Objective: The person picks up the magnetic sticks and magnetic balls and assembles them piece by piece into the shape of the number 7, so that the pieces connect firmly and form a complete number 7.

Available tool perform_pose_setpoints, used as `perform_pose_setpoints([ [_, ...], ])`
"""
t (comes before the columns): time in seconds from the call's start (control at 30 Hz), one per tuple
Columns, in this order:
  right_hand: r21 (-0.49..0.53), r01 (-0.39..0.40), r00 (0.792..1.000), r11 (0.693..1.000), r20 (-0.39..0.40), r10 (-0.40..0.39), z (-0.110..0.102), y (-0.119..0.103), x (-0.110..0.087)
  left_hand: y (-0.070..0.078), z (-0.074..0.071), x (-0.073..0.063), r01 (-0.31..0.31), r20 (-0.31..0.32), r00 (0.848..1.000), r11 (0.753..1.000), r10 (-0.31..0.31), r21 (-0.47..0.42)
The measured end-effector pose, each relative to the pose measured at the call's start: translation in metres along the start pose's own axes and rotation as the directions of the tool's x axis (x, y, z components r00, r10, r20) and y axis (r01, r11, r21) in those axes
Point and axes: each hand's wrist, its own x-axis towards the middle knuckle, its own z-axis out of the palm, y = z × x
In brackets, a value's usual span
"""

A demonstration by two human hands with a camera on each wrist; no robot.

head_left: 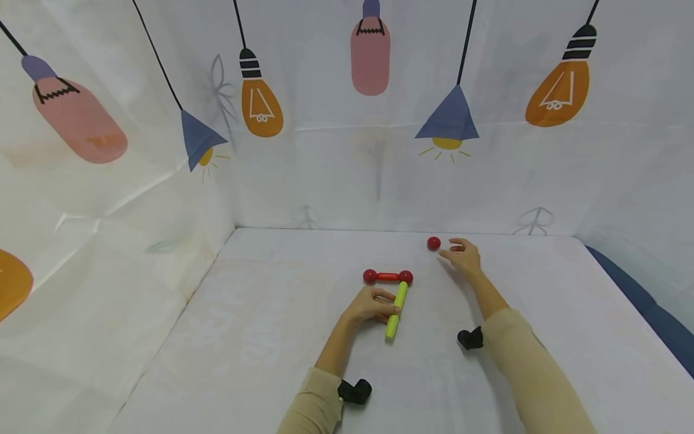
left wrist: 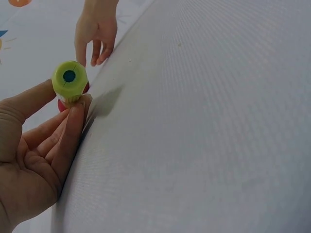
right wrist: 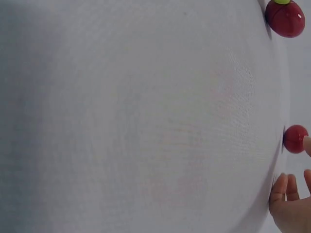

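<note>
My left hand [head_left: 373, 305] pinches a yellow-green rod [head_left: 397, 313] between thumb and fingers; in the left wrist view the rod's end [left wrist: 69, 80] shows a dark round hole. The rod's far end meets a red ball [head_left: 405, 276]. From that ball a short red rod [head_left: 387, 277] runs left to a second red ball [head_left: 370, 276]. At the back of the table, my right hand [head_left: 463, 256] reaches beside a loose red ball [head_left: 434, 243], thumb and fingers apart. In the right wrist view the loose ball [right wrist: 295, 139] sits near the fingertips.
The white table [head_left: 244, 361] ends at a back wall sheet [head_left: 325, 181] printed with lamps. Another sheet [head_left: 97, 241] hangs along the left side. Dark blue fabric [head_left: 645, 301] shows past the right edge. Black wrist cameras [head_left: 355, 392] sit at both cuffs.
</note>
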Motion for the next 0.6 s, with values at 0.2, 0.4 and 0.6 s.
perform_pose_setpoints([
  [0.2,-0.028,0.076,0.996,0.997,0.05,-0.075,0.006,-0.002,0.01,0.0,-0.001,0.0,-0.013,0.003,1.0,1.0,0.013,0.005],
  [0.4,-0.107,0.13,0.99,0.986,0.075,-0.122,0.013,0.002,0.019,0.0,0.0,0.0,-0.005,0.01,1.0,1.0,0.004,0.01],
  [0.6,-0.168,0.165,0.984,0.972,0.087,-0.153,0.022,0.001,0.023,0.002,0.0,-0.001,0.0,-0.005,1.0,1.0,0.0,0.021],
])
